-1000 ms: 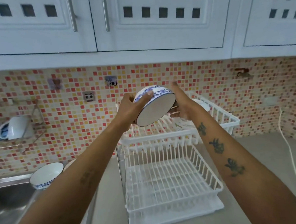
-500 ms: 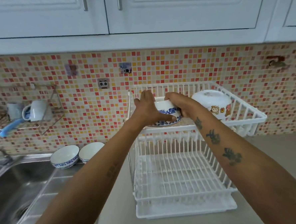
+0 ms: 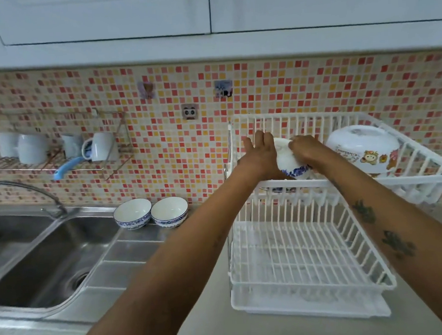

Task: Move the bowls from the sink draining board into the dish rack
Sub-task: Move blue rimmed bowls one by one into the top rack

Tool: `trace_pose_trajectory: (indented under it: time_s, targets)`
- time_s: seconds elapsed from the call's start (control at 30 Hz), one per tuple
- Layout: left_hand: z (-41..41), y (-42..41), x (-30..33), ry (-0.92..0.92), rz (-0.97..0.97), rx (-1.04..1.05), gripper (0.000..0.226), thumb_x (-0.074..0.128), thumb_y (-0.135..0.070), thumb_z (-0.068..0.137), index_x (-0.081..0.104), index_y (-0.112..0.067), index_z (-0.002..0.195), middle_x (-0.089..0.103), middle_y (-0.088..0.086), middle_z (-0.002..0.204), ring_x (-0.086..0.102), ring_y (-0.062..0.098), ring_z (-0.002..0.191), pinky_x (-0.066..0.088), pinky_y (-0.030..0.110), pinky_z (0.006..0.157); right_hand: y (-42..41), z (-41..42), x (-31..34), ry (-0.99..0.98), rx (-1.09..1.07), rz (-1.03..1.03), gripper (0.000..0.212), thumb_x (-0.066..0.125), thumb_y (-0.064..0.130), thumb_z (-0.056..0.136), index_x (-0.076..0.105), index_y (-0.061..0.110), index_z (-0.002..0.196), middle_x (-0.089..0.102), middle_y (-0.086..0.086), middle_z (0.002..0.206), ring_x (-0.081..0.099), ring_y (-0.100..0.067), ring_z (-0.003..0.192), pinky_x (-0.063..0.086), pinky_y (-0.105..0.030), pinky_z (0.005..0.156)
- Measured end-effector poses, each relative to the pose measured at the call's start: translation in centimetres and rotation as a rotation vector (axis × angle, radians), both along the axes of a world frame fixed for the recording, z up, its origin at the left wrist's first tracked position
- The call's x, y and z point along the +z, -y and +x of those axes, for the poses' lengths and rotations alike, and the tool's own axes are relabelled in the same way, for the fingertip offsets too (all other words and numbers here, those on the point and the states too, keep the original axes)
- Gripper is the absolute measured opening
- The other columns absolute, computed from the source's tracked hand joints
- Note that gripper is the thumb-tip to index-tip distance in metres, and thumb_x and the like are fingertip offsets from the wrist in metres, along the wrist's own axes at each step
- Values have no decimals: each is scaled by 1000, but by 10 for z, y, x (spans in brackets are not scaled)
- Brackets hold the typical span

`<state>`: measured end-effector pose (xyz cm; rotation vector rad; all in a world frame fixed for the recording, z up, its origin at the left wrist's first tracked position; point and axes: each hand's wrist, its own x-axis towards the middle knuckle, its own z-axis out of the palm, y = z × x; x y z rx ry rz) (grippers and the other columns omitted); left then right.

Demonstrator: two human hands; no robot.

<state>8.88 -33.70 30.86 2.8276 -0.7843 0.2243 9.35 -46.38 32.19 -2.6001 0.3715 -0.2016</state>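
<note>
A white bowl with blue flowers (image 3: 288,163) sits upside down in the top tier of the white two-tier dish rack (image 3: 319,183), at its left end. My left hand (image 3: 262,154) lies against the bowl's left side and my right hand (image 3: 305,148) covers its right side and top. Two more blue-patterned bowls (image 3: 132,214) (image 3: 169,212) stand upright side by side on the steel draining board (image 3: 132,253), at its back edge next to the sink. The rack's lower tier (image 3: 297,256) holds nothing.
A large white lidded pot with cartoon stickers (image 3: 363,149) fills the right of the top tier. The steel sink (image 3: 34,256) and tap (image 3: 22,191) lie to the left. A wall shelf with mugs (image 3: 58,151) hangs above the sink. Cupboards hang overhead.
Both hands have carried the bowl down from mid-air, turned it upside down and lowered it into the left of the rack's top tier. The view has tilted down and left.
</note>
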Motion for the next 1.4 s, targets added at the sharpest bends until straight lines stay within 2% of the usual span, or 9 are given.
trace_pose_trajectory:
  time_s: [0.13, 0.33, 0.47, 0.57, 0.7, 0.93, 1.17, 1.27, 1.4]
  targets:
    - [-7, -12, 4, -25, -165, 38, 121, 73, -68, 66, 12, -3, 148, 20, 14, 152, 13, 40, 144, 20, 54, 118, 2, 4, -4, 116, -53, 8, 45, 34, 24, 96, 51, 3, 132, 56, -20, 133, 58, -36, 110, 48, -31, 76]
    - [-30, -55, 27, 111, -437, 50, 88, 49, -68, 86, 26, -3, 141, 27, 13, 150, 17, 32, 141, 20, 51, 114, -34, -16, 31, 673, -158, 312, 41, 45, 36, 88, 56, 12, 120, 60, -5, 123, 59, -22, 106, 42, -28, 81]
    - [-6, -116, 25, 37, -955, 80, 41, 47, -56, 93, 44, -15, 98, 57, 7, 99, 54, 24, 97, 48, 45, 87, -122, -39, 58, 1006, 106, 534, 32, 47, 27, 87, 60, 11, 112, 62, -5, 115, 58, -10, 100, 47, -19, 80]
    - [17, -171, -1, 27, -1208, 210, 28, 46, -39, 100, 41, -13, 88, 47, -2, 77, 47, 11, 69, 44, 28, 66, -188, -36, 51, 1077, 356, 569, 21, 49, 14, 88, 65, 5, 98, 63, -3, 98, 58, 1, 88, 47, -13, 78]
    - [56, -241, -49, -184, -1323, 458, 45, 39, -40, 101, 50, -2, 120, 62, 10, 112, 58, 23, 98, 46, 39, 87, -263, -4, 10, 878, 566, 531, 18, 53, 11, 87, 67, 1, 83, 65, -8, 94, 58, 2, 82, 46, -11, 72]
    - [116, -312, -144, -617, -1352, 701, 60, 25, -54, 100, 59, -5, 94, 61, 11, 99, 56, 24, 81, 45, 33, 76, -307, 114, -107, 239, 331, 826, 20, 56, 32, 83, 68, 17, 76, 65, 0, 87, 59, -14, 91, 44, -31, 78]
    - [174, -318, -248, -727, -1682, 833, 65, 36, -53, 99, 43, -5, 143, 56, 8, 135, 52, 28, 125, 39, 35, 103, -281, 211, -223, -50, -39, 899, 39, 47, 39, 97, 61, 8, 117, 54, 4, 78, 52, -13, 72, 40, -31, 75]
    - [196, -316, -278, -644, -1763, 826, 56, 37, -44, 102, 48, -4, 141, 54, 15, 141, 51, 30, 130, 39, 36, 108, -275, 232, -252, -137, -62, 869, 43, 38, 50, 98, 61, 17, 114, 58, 0, 94, 55, -15, 79, 43, -26, 64]
    - [229, -314, -310, -800, -1865, 794, 65, 36, -56, 98, 41, -15, 147, 51, 12, 147, 51, 31, 132, 39, 47, 114, -271, 251, -285, -191, -7, 786, 51, 34, 41, 101, 47, 11, 141, 43, -13, 148, 45, -29, 132, 36, -38, 109]
